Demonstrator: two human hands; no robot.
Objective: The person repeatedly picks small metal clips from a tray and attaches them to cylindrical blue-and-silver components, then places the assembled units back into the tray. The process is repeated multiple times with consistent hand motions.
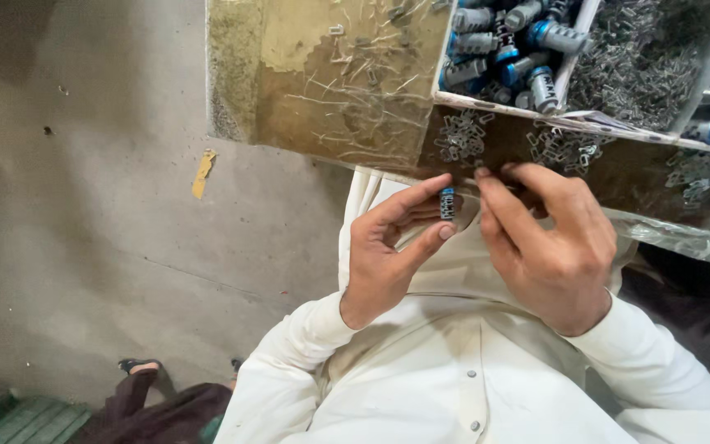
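- Left hand (384, 255): pinched the small blue cylinder (447, 203) upright between thumb and forefinger, just near of the surface (330, 99) edge.
- Right hand (548, 247): fingers pressed together at a metal clip (499, 174) beside the cylinder; grip partly hidden.
- Best kept steady, close together, clip squared before pressing.
- Loose clips (462, 136) and a tray of cylinders (507, 49) lay farther off.

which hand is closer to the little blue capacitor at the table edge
Left. The left hand pinches the small blue capacitor between thumb and forefinger. The right hand sits just beside it, fingertips at the table edge, not touching it.
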